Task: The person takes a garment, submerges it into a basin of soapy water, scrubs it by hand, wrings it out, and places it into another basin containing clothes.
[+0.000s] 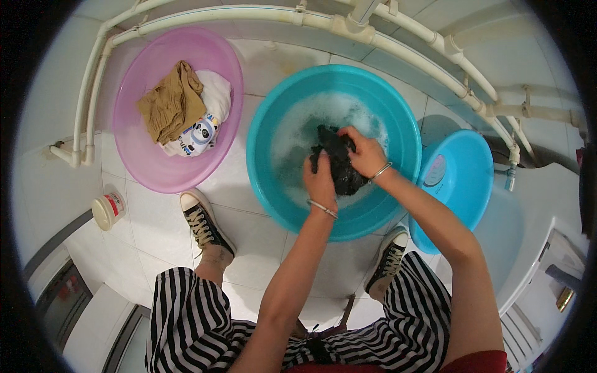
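A wet, bunched black cloth [344,171] is held in both my hands over a large teal plastic basin [261,154]. Sudsy water [298,116] covers the basin's bottom, with white foam around the cloth. My left hand [321,179] grips the cloth from its near left side, thumb on top. On the right side my right hand [366,154] clasps it with bent fingers. Each wrist wears a metal bangle. The cloth's underside and some fingertips are hidden.
A pink basin [186,179] at left holds brown folded clothing [172,105] and a white printed garment [217,93]. A smaller blue basin [471,186] leans at right beside a white bathtub-like fixture [527,200]. White pipes [401,42] run along the wall. A lidded tub [108,210] sits at left.
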Tool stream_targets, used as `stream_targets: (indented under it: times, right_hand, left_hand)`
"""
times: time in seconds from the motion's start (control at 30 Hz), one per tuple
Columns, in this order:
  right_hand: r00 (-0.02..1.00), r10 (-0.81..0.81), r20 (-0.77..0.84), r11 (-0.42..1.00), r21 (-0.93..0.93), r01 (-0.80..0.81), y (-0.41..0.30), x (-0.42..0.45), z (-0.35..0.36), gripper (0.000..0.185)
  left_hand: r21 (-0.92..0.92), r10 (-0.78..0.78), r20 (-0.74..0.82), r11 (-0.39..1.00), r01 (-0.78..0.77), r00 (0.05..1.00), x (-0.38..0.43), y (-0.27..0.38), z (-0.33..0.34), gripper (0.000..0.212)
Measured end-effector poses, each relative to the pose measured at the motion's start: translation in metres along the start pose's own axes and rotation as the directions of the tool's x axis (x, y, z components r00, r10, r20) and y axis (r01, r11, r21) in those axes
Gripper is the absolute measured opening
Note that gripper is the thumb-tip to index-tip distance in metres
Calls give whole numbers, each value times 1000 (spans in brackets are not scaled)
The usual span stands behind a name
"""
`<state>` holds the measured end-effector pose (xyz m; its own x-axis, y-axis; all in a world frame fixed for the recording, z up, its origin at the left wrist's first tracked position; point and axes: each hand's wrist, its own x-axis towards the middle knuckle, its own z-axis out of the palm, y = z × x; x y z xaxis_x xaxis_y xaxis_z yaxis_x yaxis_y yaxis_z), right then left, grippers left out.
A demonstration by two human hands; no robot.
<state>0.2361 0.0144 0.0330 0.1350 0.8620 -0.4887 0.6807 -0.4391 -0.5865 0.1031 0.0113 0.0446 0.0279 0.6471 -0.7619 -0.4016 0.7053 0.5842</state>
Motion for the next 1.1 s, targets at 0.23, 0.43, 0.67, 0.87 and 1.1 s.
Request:
stream_targets:
  times: [0.23,0.43,0.67,0.87,1.1]
  right_hand:
    - [982,-112,152,985,147,90,-1,-31,-23,61]
    - [948,-247,199,958,-98,270,-31,-86,-30,63]
    - [972,-232,45,933,-273,236,-60,-156,-36,42]
    - [916,-363,-170,897,-330,294,-66,-204,-30,34]
    - [981,-191,-14,917,-360,173,-83,-231,-70,41]
  left_hand:
    - [703,260,125,658,-271,957,-1,-7,-25,60]
    - [699,81,715,-43,-714,694,-54,42,-8,72]
    - [392,-101,850,-535,-748,517,-79,90,-41,37]
    - [354,-251,842,-409,-841,477,-129,116,-31,24]
    - [115,-245,942,-406,-907,229,-195,181,2,24]
